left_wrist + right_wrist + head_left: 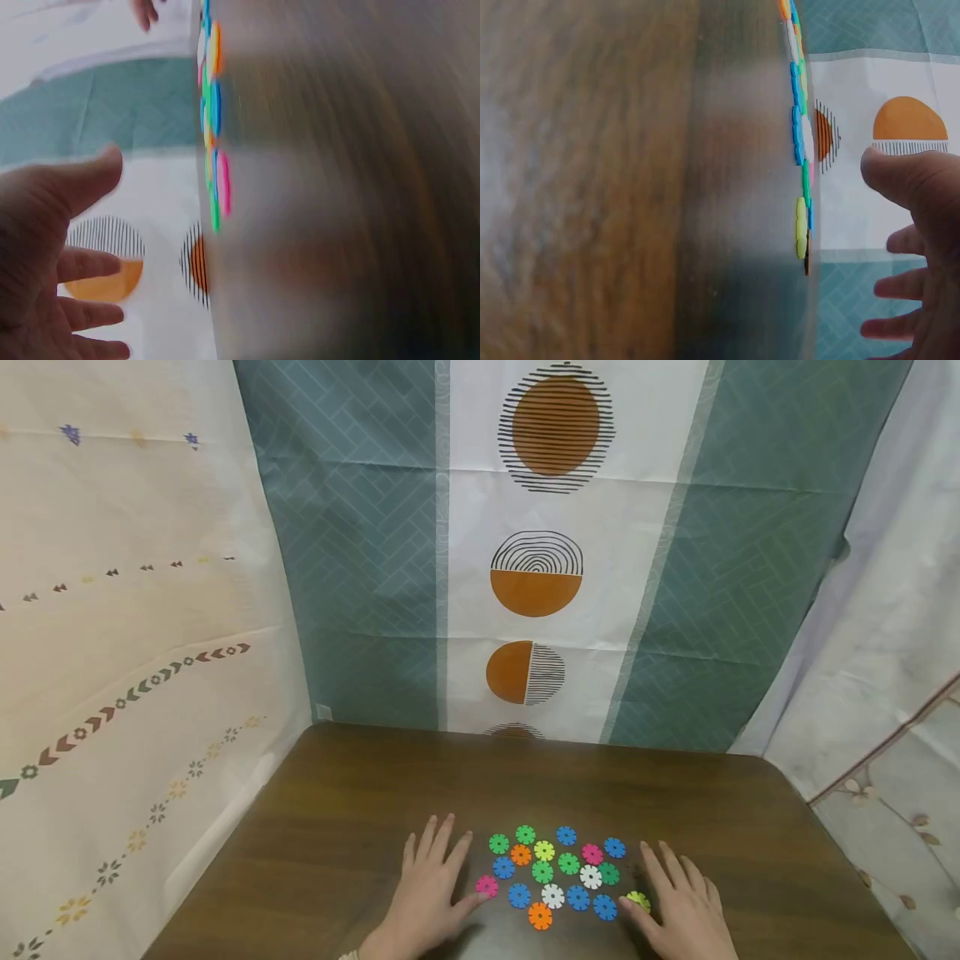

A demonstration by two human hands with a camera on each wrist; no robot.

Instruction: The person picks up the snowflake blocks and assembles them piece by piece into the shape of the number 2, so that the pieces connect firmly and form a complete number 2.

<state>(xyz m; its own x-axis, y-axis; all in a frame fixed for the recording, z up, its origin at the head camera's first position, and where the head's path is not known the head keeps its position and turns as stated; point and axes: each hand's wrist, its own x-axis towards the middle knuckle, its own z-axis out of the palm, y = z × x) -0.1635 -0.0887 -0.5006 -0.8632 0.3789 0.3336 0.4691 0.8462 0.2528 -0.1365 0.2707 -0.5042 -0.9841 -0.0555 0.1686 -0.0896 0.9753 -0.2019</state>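
Several flat notched plastic discs lie spread on the table between my hands, among them a pink disc, an orange disc, a white disc and a yellow disc. My left hand is left of the group, fingers spread, its thumb tip close to the pink disc. On the other side is my right hand, also with spread fingers; its thumb partly covers the yellow disc in the head view. Both wrist views show the hands holding nothing, thumbs apart from the discs, which appear edge-on.
The brown wooden table reaches back to a teal and white patterned cloth. A cream cloth hangs along the left side, and a white cloth with a branch pattern hangs on the right.
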